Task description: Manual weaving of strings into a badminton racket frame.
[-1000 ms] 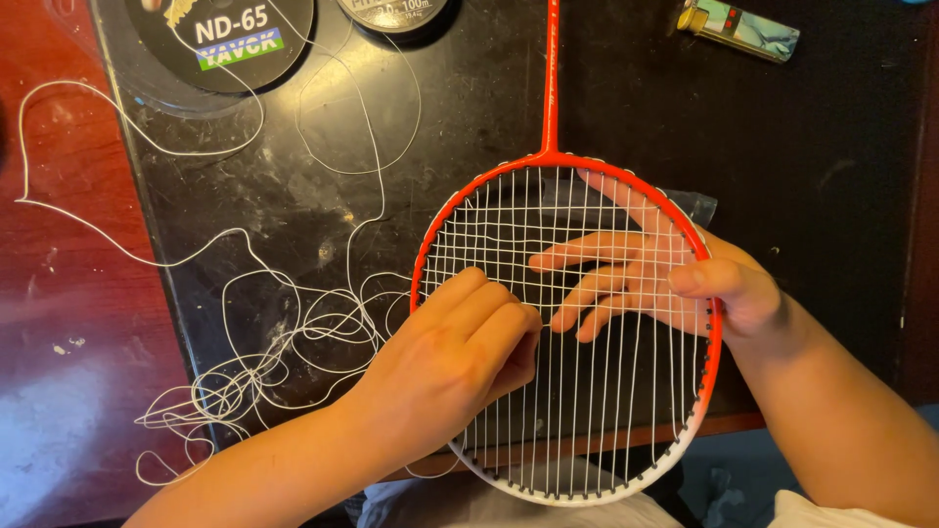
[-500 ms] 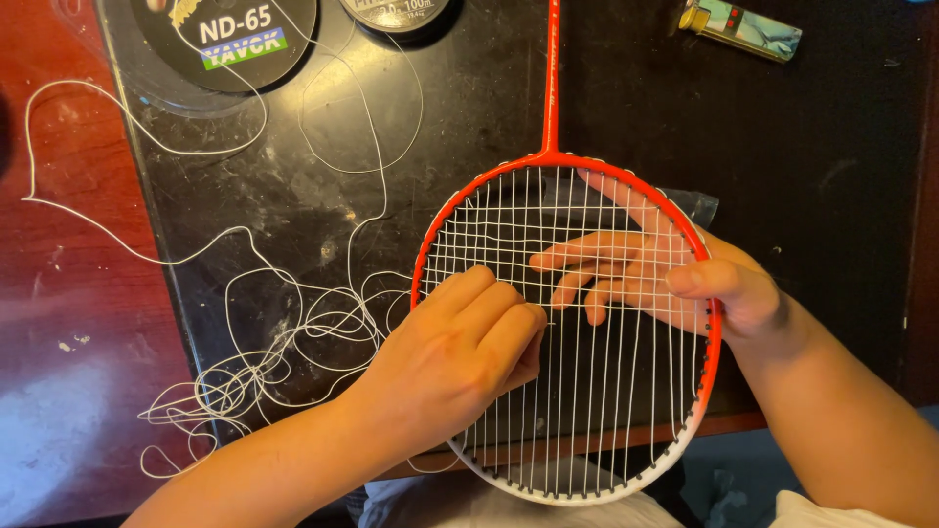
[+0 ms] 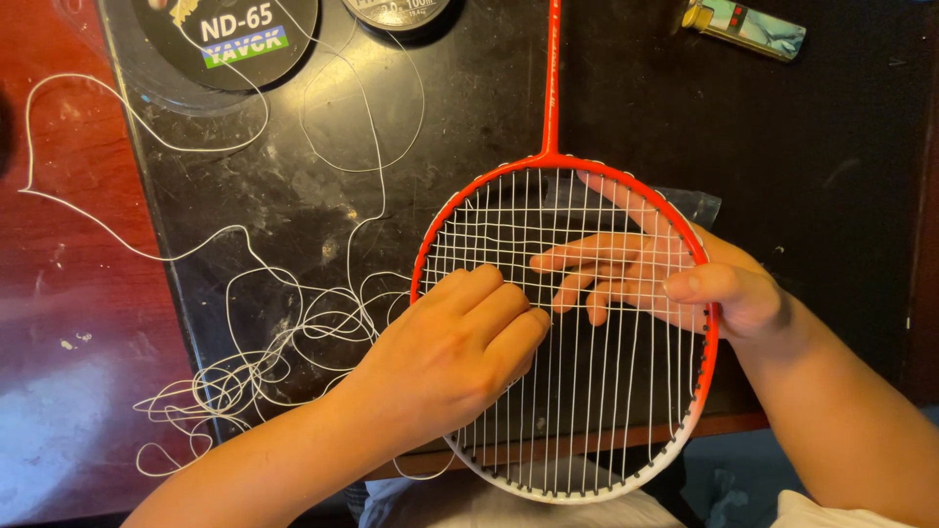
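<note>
While the orange-and-white badminton racket [image 3: 704, 396] lies head-down across the near edge of the scuffed black bench [image 3: 293, 196], its frame is gripped at the right side by the right hand [image 3: 685, 284], thumb over the rim and fingers [image 3: 587, 256] spread apart beneath the strings. The left hand [image 3: 455, 352] is rested on top of the string bed, its fingers curled together where a cross string is pinched, though the pinch itself cannot be seen. Loose white string [image 3: 264, 342] is tangled just left of the frame.
</note>
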